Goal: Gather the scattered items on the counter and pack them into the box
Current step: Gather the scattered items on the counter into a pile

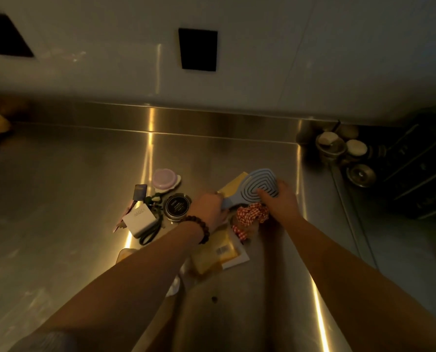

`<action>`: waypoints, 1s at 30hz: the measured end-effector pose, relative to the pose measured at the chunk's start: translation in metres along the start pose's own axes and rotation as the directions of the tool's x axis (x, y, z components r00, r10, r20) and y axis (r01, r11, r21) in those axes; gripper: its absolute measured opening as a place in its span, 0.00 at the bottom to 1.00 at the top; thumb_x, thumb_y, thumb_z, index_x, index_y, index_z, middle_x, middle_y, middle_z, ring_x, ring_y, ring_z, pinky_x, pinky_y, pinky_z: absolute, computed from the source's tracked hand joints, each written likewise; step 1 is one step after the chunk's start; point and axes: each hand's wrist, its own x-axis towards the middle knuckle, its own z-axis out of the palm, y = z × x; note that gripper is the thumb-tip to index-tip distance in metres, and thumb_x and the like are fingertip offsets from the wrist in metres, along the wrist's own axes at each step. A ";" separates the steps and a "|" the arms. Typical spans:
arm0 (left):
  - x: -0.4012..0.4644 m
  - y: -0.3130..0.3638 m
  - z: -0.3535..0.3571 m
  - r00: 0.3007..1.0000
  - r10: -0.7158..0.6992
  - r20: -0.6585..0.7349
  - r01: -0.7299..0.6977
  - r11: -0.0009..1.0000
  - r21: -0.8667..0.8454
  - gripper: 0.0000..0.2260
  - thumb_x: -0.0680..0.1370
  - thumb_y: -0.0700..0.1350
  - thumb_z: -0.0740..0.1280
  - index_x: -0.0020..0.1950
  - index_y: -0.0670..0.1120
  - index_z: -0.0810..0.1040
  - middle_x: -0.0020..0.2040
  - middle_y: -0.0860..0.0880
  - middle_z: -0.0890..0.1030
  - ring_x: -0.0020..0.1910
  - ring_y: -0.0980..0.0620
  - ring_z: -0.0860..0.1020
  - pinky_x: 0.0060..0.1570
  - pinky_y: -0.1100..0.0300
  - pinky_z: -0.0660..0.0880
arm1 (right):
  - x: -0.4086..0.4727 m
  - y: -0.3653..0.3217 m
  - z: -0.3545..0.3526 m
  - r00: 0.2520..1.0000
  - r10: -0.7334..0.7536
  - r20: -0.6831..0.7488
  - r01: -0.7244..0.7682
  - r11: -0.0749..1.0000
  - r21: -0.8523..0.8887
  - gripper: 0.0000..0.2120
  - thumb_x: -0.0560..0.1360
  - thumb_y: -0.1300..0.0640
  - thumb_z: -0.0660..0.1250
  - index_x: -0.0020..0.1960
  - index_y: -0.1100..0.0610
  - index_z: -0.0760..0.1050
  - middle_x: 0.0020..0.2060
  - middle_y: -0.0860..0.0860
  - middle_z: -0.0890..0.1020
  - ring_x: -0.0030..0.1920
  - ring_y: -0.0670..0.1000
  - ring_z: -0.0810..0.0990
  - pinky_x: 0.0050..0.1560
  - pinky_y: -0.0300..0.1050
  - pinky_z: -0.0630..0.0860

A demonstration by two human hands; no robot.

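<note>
Right hand [279,199] gripping blue hairbrush [260,188], left hand [208,208] at handle (steel counter [72,199])

The steel counter [59,199] fills the middle of the frame. Near its centre lie a pink round case [164,178], a black tin [177,205], a white charger [140,219] and a red checked scrunchie [251,214]. Yellow packets [219,252] lie just below them. Small jars [338,146] stand at the right edge.
</note>
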 end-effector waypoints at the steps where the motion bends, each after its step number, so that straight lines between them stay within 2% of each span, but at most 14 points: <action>1: 0.000 -0.001 -0.002 1.000 0.003 -0.017 -0.003 1.000 -0.008 0.12 0.76 0.48 0.65 0.55 0.42 0.76 0.52 0.43 0.74 0.51 0.43 0.74 0.49 0.51 0.73 | -0.001 -0.002 0.000 0.999 0.008 -0.034 -0.007 1.000 0.019 0.28 0.73 0.47 0.70 0.68 0.60 0.69 0.62 0.59 0.74 0.62 0.58 0.74 0.62 0.53 0.72; 4: 0.000 -0.005 -0.014 0.997 0.018 -0.071 -0.019 1.000 -0.018 0.13 0.75 0.48 0.65 0.56 0.43 0.76 0.52 0.44 0.74 0.51 0.44 0.74 0.49 0.51 0.72 | -0.001 -0.014 -0.004 0.993 -0.027 -0.115 0.033 0.998 0.048 0.23 0.73 0.49 0.69 0.64 0.59 0.72 0.59 0.58 0.75 0.59 0.58 0.75 0.59 0.48 0.72; 7: -0.005 -0.021 -0.036 0.992 0.025 -0.121 -0.025 1.000 -0.001 0.14 0.75 0.49 0.66 0.57 0.44 0.76 0.52 0.45 0.74 0.51 0.45 0.74 0.50 0.51 0.73 | -0.001 -0.036 0.001 0.990 -0.102 -0.101 0.107 0.993 0.045 0.22 0.74 0.50 0.68 0.64 0.60 0.72 0.57 0.59 0.74 0.58 0.57 0.74 0.54 0.43 0.70; 11: -0.029 -0.061 -0.062 0.979 -0.020 -0.201 0.034 0.997 0.069 0.16 0.74 0.48 0.68 0.59 0.44 0.77 0.56 0.45 0.73 0.56 0.45 0.72 0.56 0.54 0.70 | -0.009 -0.072 0.033 0.976 -0.218 0.005 0.216 0.969 0.123 0.21 0.75 0.55 0.68 0.65 0.62 0.72 0.58 0.61 0.74 0.60 0.58 0.73 0.54 0.41 0.67; 14: -0.057 -0.091 -0.072 0.968 -0.111 -0.224 0.145 0.979 0.142 0.16 0.74 0.50 0.67 0.59 0.46 0.77 0.55 0.46 0.73 0.53 0.46 0.73 0.48 0.57 0.69 | -0.019 -0.090 0.067 0.961 -0.256 0.106 0.247 0.965 0.093 0.23 0.75 0.53 0.68 0.66 0.62 0.71 0.61 0.61 0.74 0.61 0.59 0.73 0.55 0.40 0.66; 18: -0.089 -0.123 -0.069 0.964 -0.225 -0.140 0.245 0.959 0.145 0.22 0.74 0.51 0.66 0.67 0.47 0.70 0.56 0.46 0.72 0.51 0.46 0.73 0.47 0.57 0.70 | -0.032 -0.096 0.107 0.921 -0.242 0.306 0.237 0.970 0.054 0.24 0.75 0.51 0.68 0.68 0.60 0.70 0.63 0.60 0.74 0.61 0.58 0.74 0.57 0.43 0.68; 20: -0.097 -0.131 -0.066 0.954 -0.279 -0.109 0.293 0.947 0.135 0.19 0.75 0.51 0.65 0.64 0.48 0.73 0.54 0.47 0.71 0.50 0.48 0.73 0.47 0.57 0.71 | -0.034 -0.094 0.117 0.902 -0.223 0.370 0.236 0.972 0.010 0.26 0.74 0.49 0.68 0.69 0.58 0.68 0.63 0.59 0.74 0.62 0.58 0.74 0.60 0.45 0.70; 22: -0.100 -0.134 -0.064 0.953 -0.271 -0.133 0.289 0.947 0.140 0.17 0.75 0.52 0.65 0.61 0.48 0.75 0.54 0.48 0.72 0.51 0.48 0.72 0.48 0.57 0.70 | -0.034 -0.093 0.119 0.893 -0.234 0.385 0.263 0.965 -0.022 0.29 0.74 0.47 0.68 0.71 0.57 0.66 0.64 0.58 0.72 0.64 0.58 0.72 0.61 0.46 0.69; 24: -0.101 -0.134 -0.062 0.953 -0.220 -0.208 0.251 0.958 0.137 0.22 0.74 0.56 0.64 0.65 0.50 0.71 0.56 0.48 0.73 0.54 0.48 0.71 0.53 0.55 0.68 | -0.029 -0.090 0.113 0.893 -0.262 0.366 0.291 0.956 -0.026 0.33 0.75 0.45 0.67 0.74 0.57 0.61 0.70 0.58 0.66 0.69 0.57 0.67 0.65 0.46 0.64; 26: -0.105 -0.130 -0.061 0.940 -0.194 -0.280 0.222 0.972 0.072 0.30 0.71 0.63 0.64 0.70 0.51 0.64 0.63 0.48 0.71 0.61 0.47 0.69 0.61 0.51 0.65 | -0.017 -0.086 0.100 0.913 -0.274 0.302 0.318 0.942 -0.106 0.35 0.76 0.44 0.64 0.76 0.58 0.56 0.76 0.57 0.56 0.75 0.57 0.57 0.71 0.49 0.57; 28: -0.112 -0.124 -0.058 0.932 -0.199 -0.302 0.218 0.975 0.031 0.41 0.69 0.71 0.58 0.74 0.50 0.55 0.73 0.49 0.62 0.71 0.47 0.60 0.69 0.46 0.58 | 0.001 -0.078 0.081 0.940 -0.273 0.205 0.320 0.914 -0.250 0.35 0.77 0.44 0.63 0.76 0.59 0.56 0.77 0.58 0.52 0.76 0.57 0.51 0.74 0.52 0.49; 30: -0.121 -0.117 -0.049 0.935 -0.194 -0.297 0.225 0.971 0.075 0.47 0.66 0.77 0.50 0.76 0.51 0.43 0.76 0.51 0.48 0.75 0.50 0.46 0.73 0.46 0.48 | 0.018 -0.065 0.062 0.957 -0.229 0.176 0.279 0.887 -0.367 0.34 0.77 0.45 0.63 0.76 0.61 0.57 0.77 0.60 0.52 0.76 0.58 0.50 0.75 0.54 0.48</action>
